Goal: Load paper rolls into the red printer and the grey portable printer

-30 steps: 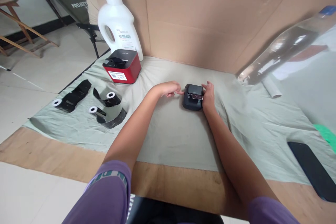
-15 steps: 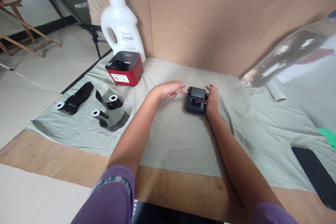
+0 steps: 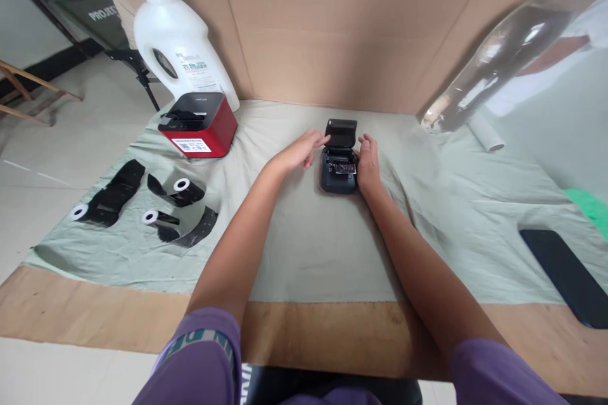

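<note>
A small dark portable printer (image 3: pixel 339 182) sits on the cloth between my hands, its lid (image 3: pixel 341 133) raised. A shiny dark strip (image 3: pixel 344 168) shows in its opening. My left hand (image 3: pixel 304 149) is at the lid's left side, index finger stretched to the lid edge and the other fingers partly curled; it holds nothing. My right hand (image 3: pixel 368 164) steadies the printer from the right, its palm side against the body and its fingers pointing up past the hinge. What lies under that hand is hidden.
Left are a red and black box-shaped printer (image 3: pixel 209 126), a white detergent bottle (image 3: pixel 183 44) and black rolls (image 3: pixel 187 193) with white cores. Right are a clear plastic bottle (image 3: pixel 503 50), a white tube (image 3: pixel 485 134) and a black phone (image 3: pixel 565 275). Cardboard (image 3: pixel 332 25) stands behind.
The printer's lid has swung up and back, exposing the inside. My left index finger has followed to the lid's side, while my right hand stays at the printer. The head view has shifted.
</note>
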`<state>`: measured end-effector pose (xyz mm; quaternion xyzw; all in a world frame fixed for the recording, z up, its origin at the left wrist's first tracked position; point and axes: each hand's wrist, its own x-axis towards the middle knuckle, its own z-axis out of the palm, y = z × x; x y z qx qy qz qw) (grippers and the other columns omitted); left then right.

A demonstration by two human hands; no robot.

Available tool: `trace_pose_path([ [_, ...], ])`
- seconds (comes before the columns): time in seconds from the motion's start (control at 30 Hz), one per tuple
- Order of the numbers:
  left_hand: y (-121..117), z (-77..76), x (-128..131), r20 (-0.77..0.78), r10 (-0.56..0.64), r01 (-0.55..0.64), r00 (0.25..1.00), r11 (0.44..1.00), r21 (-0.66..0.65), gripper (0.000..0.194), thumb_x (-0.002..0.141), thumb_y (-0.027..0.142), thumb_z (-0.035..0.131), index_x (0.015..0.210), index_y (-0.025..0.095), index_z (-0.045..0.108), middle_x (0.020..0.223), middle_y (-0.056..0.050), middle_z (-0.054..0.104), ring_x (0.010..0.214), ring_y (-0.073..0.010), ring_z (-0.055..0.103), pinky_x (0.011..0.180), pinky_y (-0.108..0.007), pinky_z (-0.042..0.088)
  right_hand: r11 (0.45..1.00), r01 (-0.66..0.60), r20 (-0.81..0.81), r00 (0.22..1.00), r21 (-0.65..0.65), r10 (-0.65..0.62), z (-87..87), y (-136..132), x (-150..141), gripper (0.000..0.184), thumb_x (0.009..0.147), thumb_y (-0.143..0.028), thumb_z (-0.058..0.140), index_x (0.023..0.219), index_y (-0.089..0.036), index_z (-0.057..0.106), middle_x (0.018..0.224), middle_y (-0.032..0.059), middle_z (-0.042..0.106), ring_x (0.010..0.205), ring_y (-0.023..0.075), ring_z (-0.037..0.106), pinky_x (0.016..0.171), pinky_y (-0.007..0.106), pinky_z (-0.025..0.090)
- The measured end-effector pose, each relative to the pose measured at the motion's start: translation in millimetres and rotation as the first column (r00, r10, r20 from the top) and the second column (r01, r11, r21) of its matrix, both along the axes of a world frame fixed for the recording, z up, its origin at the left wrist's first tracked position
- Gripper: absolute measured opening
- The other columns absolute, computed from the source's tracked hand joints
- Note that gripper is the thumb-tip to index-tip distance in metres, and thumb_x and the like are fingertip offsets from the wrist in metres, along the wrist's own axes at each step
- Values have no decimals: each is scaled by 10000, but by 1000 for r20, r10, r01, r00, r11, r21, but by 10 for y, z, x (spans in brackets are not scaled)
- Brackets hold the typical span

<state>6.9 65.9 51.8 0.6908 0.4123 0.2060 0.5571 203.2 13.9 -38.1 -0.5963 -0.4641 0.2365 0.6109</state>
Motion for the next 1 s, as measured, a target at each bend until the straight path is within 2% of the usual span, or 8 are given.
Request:
trace_pose_path([
  [0.1,23,-179,110,-38,21,-20,999,1000,14,355,957,583,399,1027,236,415,1289,-131,674,472,-97,442,530,-291,374,1000,-21,0,1000,2,21,-9,17,12,703,946,-750,324,1460,-275,392,1521,138,450,1358,279,516,1109,514,440],
  [0.23,-20,-239,217,34,118,-118,992,993,13,223,1012,447,322,1026,235,390,1374,-131,631,450,-72,363,508,-273,370,1000,-23,1,1000,8,23,-27,37,23,738,936,-764,333,1467,-253,390,1526,144,438,1380,268,487,1140,490,416],
  [0.37,-33,-240,248,44,161,-165,986,981,107,162,996,386,405,998,225,420,1162,-86,709,528,-81,484,600,-251,430,1000,-2,-8,1000,18,2,-39,52,16,725,928,-766,365,1431,-246,420,1507,144,467,1396,276,466,1168,513,378],
  [0.5,101,-164,258,51,-69,48,996,944,327,176,951,369,500,915,196,502,923,-52,703,846,-151,673,811,-262,470,1000,11,-20,1000,27,-10,-28,43,-4,706,936,-748,374,1404,-224,435,1494,163,481,1394,285,463,1180,520,354],
  [0.57,190,-52,303,-110,-161,193,981,888,418,175,913,349,539,873,183,577,886,-54,707,887,-181,679,818,-276,466,1000,6,-22,1000,27,-6,-22,35,-12,692,942,-740,369,1395,-222,436,1491,164,484,1396,281,461,1186,517,346],
  [0.73,222,282,580,-706,-130,575,696,691,439,123,738,230,692,848,231,749,912,-55,749,891,-240,667,781,-300,447,999,11,-35,999,38,-9,-40,49,-11,697,937,-734,366,1381,-202,439,1493,183,473,1403,289,448,1189,531,338],
  [0.87,99,400,792,-842,-70,672,535,640,373,307,676,176,728,961,271,792,989,-85,762,946,-293,673,768,-325,450,998,15,-9,1000,61,-15,-50,51,-13,649,939,-697,394,1372,-217,453,1460,170,507,1381,289,461,1196,530,316],
  [1.0,78,479,785,-822,-73,674,565,616,408,269,680,167,723,922,261,795,952,-67,768,935,-273,679,767,-316,459,996,59,10,998,62,-60,-11,10,-25,625,950,-671,372,1345,-198,473,1388,180,550,1311,288,510,1163,527,352],
])
